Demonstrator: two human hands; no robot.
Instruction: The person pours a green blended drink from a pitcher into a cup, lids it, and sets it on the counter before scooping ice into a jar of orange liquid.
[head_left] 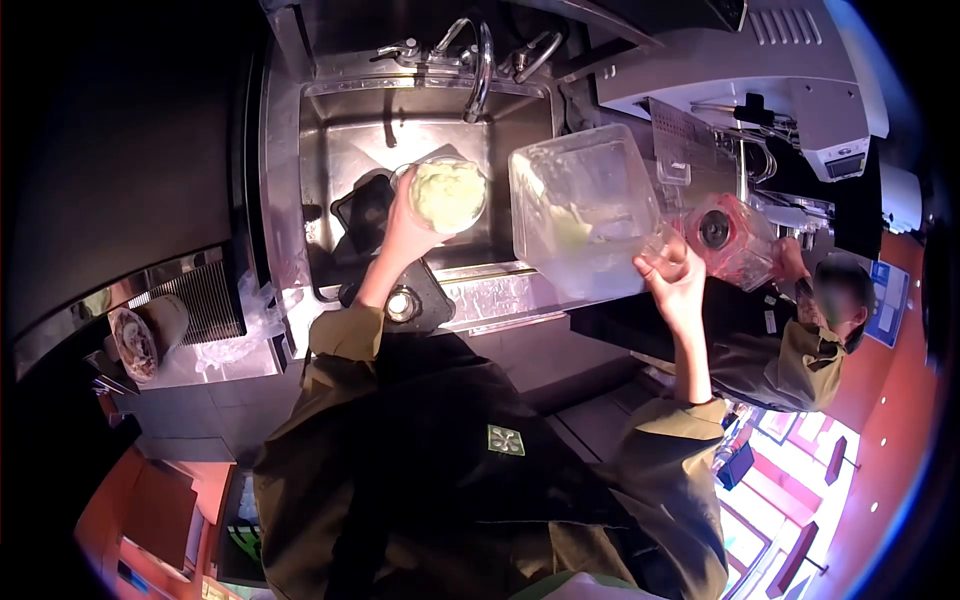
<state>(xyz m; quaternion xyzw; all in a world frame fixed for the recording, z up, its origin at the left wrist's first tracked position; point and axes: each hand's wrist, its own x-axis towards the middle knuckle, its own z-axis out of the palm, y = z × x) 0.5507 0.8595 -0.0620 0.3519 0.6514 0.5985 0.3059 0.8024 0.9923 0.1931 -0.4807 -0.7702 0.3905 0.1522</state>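
Observation:
My left hand (408,222) is wrapped around a clear cup full of a pale green, frothy drink (447,196), held above the sink (335,140). To its right, my right hand (675,272) grips the handle of a clear, square blender jar (580,195). The jar is tilted with its wide mouth toward the sink, and cloudy pale green residue coats its inside. Below my left hand, a black piece with a round metal centre (402,304) lies at the sink's front edge.
Chrome taps (482,75) rise behind the sink, which holds a dark object (364,213). Close on my right, a co-worker's hand (790,258) holds a red-stained blender jar (722,238). A cup with brown residue (135,343) lies on the left counter beside a drain grate (200,303).

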